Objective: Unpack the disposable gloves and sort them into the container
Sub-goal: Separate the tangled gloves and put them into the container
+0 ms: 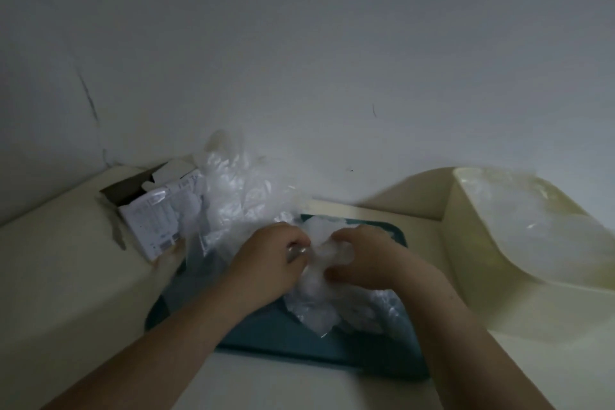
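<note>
Both hands, left hand [266,263] and right hand [369,260], pinch crumpled gloves [319,276] between them.

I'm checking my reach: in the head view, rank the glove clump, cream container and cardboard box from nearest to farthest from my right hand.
1. Glove clump: held by the right hand, over the tray.
2. Cream container: to its right.
3. Cardboard box: far left, past the left hand.
</note>
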`<state>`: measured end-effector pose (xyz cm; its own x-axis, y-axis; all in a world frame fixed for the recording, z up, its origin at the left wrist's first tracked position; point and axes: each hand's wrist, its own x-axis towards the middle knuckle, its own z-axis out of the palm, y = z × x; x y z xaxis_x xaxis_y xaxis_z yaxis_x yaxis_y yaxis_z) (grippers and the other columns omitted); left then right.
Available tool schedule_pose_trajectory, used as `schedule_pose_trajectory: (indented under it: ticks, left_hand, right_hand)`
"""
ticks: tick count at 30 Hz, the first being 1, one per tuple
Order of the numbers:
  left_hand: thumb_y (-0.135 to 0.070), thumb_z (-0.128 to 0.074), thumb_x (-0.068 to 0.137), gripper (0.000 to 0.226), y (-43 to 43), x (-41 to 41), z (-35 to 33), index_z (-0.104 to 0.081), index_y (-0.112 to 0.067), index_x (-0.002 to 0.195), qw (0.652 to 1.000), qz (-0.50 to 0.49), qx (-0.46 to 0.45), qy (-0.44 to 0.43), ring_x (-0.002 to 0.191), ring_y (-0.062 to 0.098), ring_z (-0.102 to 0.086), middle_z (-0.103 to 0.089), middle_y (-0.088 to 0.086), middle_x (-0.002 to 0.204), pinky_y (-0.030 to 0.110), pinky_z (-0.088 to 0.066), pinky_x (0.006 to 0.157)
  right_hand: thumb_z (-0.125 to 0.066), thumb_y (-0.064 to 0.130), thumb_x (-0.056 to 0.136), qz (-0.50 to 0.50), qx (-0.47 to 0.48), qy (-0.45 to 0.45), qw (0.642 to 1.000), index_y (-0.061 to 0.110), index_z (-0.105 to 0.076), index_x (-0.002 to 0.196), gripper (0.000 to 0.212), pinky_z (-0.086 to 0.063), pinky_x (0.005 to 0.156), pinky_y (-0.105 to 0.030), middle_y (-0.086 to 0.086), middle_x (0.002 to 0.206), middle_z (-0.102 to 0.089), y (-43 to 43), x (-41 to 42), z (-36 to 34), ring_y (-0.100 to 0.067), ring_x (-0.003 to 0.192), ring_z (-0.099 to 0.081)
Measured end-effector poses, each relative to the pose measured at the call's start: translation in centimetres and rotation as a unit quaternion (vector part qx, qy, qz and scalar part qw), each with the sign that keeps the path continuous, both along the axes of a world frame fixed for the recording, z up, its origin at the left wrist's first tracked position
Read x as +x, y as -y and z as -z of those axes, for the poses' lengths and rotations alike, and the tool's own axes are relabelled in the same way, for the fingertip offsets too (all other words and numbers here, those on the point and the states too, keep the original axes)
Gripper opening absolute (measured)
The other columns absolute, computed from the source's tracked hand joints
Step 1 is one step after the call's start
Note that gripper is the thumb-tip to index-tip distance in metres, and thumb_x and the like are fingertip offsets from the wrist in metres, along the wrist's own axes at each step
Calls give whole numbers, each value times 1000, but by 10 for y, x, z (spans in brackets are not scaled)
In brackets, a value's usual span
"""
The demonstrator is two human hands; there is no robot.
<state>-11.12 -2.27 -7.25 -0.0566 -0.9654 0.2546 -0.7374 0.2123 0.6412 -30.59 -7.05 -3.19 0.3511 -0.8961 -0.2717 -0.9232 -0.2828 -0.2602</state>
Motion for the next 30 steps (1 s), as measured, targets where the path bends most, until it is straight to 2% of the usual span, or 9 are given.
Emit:
schedule_pose_trajectory:
  ticks: [6,10,13,15,18,22,26,28,30]
  left_hand:
    - [-24,-76,91,13,19,-1,-28,-75,-33,82,995,-27,-29,-92,89,-4,-66,-71,-26,90,19,-55,83]
    - [-21,-72,96,11,15,0,-54,-77,-30,94,983,13,-135,-127,101,1,-67,-72,-21,99,12,-50,86]
    - [-22,-74,96,11,7,1,-65,-80,-31,99,970,50,-217,-96,115,9,-64,-70,-18,114,13,-46,94]
    - [-22,-75,95,14,2,4,-65,-82,-33,101,966,73,-234,-79,123,14,-60,-67,-18,123,17,-45,100]
    - [-12,-75,94,24,-3,5,-60,-82,-33,103,967,134,-200,-79,126,19,-60,-62,-17,133,25,-51,100]
    - [-10,-82,89,28,-7,-2,-56,-78,-27,110,969,133,-175,-115,126,9,-61,-57,-18,141,23,-54,96]
    - [-50,-93,69,82,-7,2,-62,-52,-46,140,971,41,-56,-227,127,-7,-56,-54,-27,143,22,-56,92]
    - [-63,-91,59,95,-7,2,-64,-51,-46,143,944,36,56,-324,120,-5,-63,-60,-22,140,28,-56,96]
    - [-48,-92,66,80,-7,0,-64,-62,-30,138,880,74,161,-440,117,13,-71,-72,-4,131,43,-56,103]
  right_hand:
    - [-75,61,82,19,-50,92,994,32,-49,149,77,-44,109,-34,8,151,-53,-2,-9,-21,-18,133,-54]
    - [-69,70,81,-4,-106,234,966,30,-68,129,62,-43,98,-23,21,119,-65,-4,-16,-37,4,109,-59]
    - [-47,78,91,18,-33,401,915,7,-78,105,79,-57,94,-44,-10,100,-78,-6,-19,-41,-18,94,-75]
    - [-28,81,93,44,91,460,882,10,-80,105,89,-56,95,-46,-10,101,-79,-6,-20,-43,-25,98,-76]
    - [-28,77,95,4,241,528,814,4,-76,113,89,-53,89,-40,-18,110,-76,-11,-14,-39,-29,105,-73]
    - [-51,31,106,-45,241,606,757,-7,-68,122,44,-55,93,-42,-32,122,-68,-12,-8,-26,-40,110,-66]
    - [-59,19,99,-8,207,640,740,-4,-73,113,30,-55,85,-38,-26,106,-72,-8,-14,-27,-36,97,-65]
    - [-62,16,100,-26,214,634,743,-7,-71,112,27,-58,84,-44,-25,105,-71,-7,-19,-28,-34,93,-69]
    - [-64,15,96,-35,232,635,736,-9,-69,112,29,-57,87,-48,-27,106,-69,-7,-21,-28,-35,94,-69]
